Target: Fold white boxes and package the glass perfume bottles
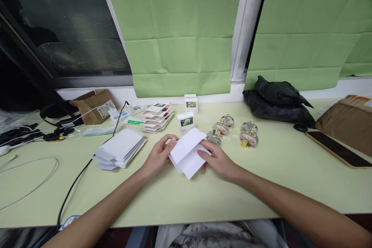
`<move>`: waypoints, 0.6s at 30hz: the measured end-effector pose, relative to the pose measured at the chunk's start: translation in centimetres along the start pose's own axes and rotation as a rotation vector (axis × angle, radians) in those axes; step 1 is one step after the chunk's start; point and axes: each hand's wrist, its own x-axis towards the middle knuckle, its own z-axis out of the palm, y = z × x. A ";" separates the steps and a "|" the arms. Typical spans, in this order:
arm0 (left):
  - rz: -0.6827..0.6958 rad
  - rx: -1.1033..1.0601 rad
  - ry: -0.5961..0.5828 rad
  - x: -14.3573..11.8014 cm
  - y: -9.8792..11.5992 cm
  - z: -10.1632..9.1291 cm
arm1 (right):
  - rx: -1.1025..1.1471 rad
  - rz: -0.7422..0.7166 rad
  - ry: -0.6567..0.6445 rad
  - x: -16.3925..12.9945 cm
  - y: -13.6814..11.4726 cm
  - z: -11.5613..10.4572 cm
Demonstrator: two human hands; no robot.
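A sheet of folded white card (186, 155) is held above the table between both of my hands. On its left edge my left hand (159, 153) pinches it with thumb and fingers. My right hand (219, 159) grips the right side, its thumb lying on the face of the card. Just behind stand two small white boxes, the nearer box (186, 122) and the farther box (191, 104), each with a flower picture. A stack of white folded cards (120, 147) lies left of my left hand. Several small round glass bottles (221, 127) with gold caps are beyond my right hand.
Flat printed cartons (157, 117) are piled at the back. An open brown cardboard box (94, 105) and a black cable (87, 166) are at left. To the right are a black plastic bag (276, 102), a phone (338, 148) and a brown parcel (347, 122).
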 end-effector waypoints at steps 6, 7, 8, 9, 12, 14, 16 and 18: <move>-0.039 -0.264 -0.235 0.0 0.0 -0.5 | 0.138 0.059 0.080 0.5 0.6 -0.4; -0.044 -0.294 -0.267 0.0 0.0 -0.6 | 0.154 0.064 0.082 0.6 0.5 -0.5; -0.048 -0.310 -0.286 -0.1 0.0 -0.7 | 0.166 0.066 0.079 0.6 0.5 -0.6; -0.051 -0.315 -0.293 -0.1 0.0 -0.8 | 0.172 0.067 0.071 0.6 0.4 -0.7; -0.048 -0.279 -0.288 -0.2 0.1 -0.9 | 0.170 0.068 0.042 0.5 0.1 -0.8; -0.047 -0.220 -0.290 -0.2 0.2 -0.9 | 0.161 0.083 0.011 0.4 0.0 -0.8; -0.039 -0.178 -0.278 -0.3 0.3 -0.8 | 0.149 0.109 -0.021 0.3 0.1 -0.7; -0.026 -0.185 -0.268 -0.3 0.2 -0.6 | 0.135 0.135 -0.032 0.3 0.3 -0.7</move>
